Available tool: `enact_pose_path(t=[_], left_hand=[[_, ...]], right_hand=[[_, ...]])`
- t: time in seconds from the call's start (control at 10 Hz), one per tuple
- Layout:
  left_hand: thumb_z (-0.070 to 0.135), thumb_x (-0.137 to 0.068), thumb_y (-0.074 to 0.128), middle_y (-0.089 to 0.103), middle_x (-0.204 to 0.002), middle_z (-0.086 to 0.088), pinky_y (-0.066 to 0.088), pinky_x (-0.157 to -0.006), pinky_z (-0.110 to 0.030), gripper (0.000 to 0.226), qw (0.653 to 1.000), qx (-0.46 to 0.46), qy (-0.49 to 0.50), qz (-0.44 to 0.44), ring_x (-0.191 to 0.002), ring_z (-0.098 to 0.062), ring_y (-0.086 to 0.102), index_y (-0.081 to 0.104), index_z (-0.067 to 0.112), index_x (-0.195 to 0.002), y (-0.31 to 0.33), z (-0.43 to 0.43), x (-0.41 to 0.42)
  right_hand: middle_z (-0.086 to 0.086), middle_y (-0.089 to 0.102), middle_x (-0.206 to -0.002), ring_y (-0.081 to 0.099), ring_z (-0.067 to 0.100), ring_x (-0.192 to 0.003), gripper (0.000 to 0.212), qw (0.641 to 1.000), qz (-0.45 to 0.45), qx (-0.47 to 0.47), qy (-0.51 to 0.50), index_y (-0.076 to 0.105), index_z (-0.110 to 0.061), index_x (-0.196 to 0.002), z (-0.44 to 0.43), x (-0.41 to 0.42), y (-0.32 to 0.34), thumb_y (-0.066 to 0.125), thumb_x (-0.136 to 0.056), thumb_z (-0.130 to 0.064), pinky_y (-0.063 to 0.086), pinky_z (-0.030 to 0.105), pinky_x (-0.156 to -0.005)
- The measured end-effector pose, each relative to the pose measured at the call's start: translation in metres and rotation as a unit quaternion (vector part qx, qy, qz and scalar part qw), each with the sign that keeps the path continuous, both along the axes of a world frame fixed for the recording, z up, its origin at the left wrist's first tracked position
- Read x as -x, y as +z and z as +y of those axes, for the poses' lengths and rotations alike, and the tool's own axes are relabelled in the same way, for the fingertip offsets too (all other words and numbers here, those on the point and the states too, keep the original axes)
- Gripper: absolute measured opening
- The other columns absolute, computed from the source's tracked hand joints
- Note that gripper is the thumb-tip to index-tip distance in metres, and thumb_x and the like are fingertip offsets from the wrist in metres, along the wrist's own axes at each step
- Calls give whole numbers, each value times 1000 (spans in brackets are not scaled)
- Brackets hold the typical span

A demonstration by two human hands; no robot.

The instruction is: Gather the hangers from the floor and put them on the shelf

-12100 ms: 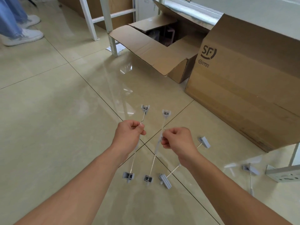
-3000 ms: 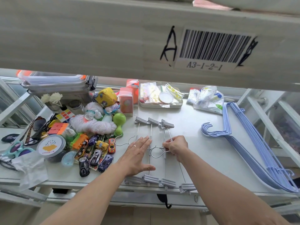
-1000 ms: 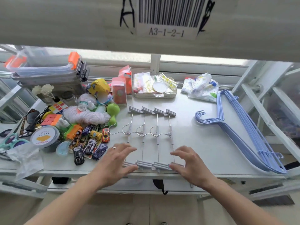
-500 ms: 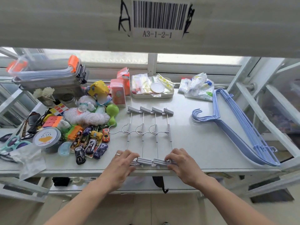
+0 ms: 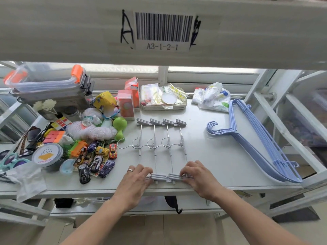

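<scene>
- My left hand (image 5: 134, 181) and right hand (image 5: 198, 175) are curled at the two ends of the near clip row, fingers bent onto the outer clips and pressing inward, so the row stays tight and square to the shelf (image 5: 221, 161) edge.
- Whether either hand truly pinches a clip or only pushes on it I cannot tell; my fingers hide those clips.
- The hangers (image 5: 161, 147), four grey wire ones with clips at both ends, lie flat side by side on the shelf, hooks pointing left and overlapping at mid-length.
- I keep them in the bare strip between the toy cars (image 5: 95, 160) and the blue hangers (image 5: 261, 138), so they touch neither pile.
- A second ago my hands were spread flat and apart just short of the clips; half a second ago they had closed on them, and now they sit closer in.
- Twelve seconds ago I was holding these hangers over the floor.
</scene>
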State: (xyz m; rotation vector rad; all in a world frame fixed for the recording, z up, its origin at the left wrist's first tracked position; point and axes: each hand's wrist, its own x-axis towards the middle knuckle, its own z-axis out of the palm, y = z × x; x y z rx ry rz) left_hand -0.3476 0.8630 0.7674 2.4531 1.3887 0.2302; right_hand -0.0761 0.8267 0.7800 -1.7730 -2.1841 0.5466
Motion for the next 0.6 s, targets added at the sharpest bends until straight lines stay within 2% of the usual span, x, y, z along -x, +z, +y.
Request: enact_pose_path(t=[0.1, 0.3, 0.4, 0.5, 0.6], left_hand=[[46, -94, 48, 49, -114, 10, 39, -91, -30, 28, 1000, 10, 4, -4, -101, -18, 41, 47, 35, -120, 1, -1, 0], [55, -88, 51, 48, -122, 10, 41, -94, -32, 46, 1000, 2, 10, 8, -107, -19, 44, 42, 36, -129, 6, -4, 3], [62, -83, 50, 41, -131, 10, 40, -97, -33, 62, 1000, -18, 17, 6, -111, -20, 42, 35, 37, -137, 12, -11, 11], [62, -79, 54, 37, -136, 8, 39, -99, -38, 68, 997, -56, 33, -29, -118, -19, 40, 36, 35, -139, 19, -24, 26], [50, -80, 64, 39, -134, 8, 40, -95, -39, 61, 988, -80, 83, -100, -117, -16, 43, 43, 32, -135, 20, -55, 44]], right_hand=[[-11, 60, -105, 40, 7, -94, 11, 1000, 1, -3, -2, 69, -29, -103, 0, -1, -1, 62, -95, -29, 38, 19, -83], [-7, 54, -120, 47, 14, -110, 38, 1000, -11, -15, -6, 61, -26, -129, -8, 0, 7, 65, -92, -34, 44, 24, -95], [-7, 53, -118, 50, 14, -107, 40, 997, 9, -61, -48, 63, -26, -127, -23, -3, 14, 69, -89, -34, 48, 26, -91], [-9, 56, -111, 53, 11, -104, 35, 985, 56, -120, -113, 67, -23, -121, -50, -8, 21, 74, -87, -27, 50, 26, -87], [-13, 56, -107, 54, 6, -102, 33, 963, 119, -163, -179, 70, -23, -115, -85, -14, 34, 77, -84, -17, 46, 20, -83]])
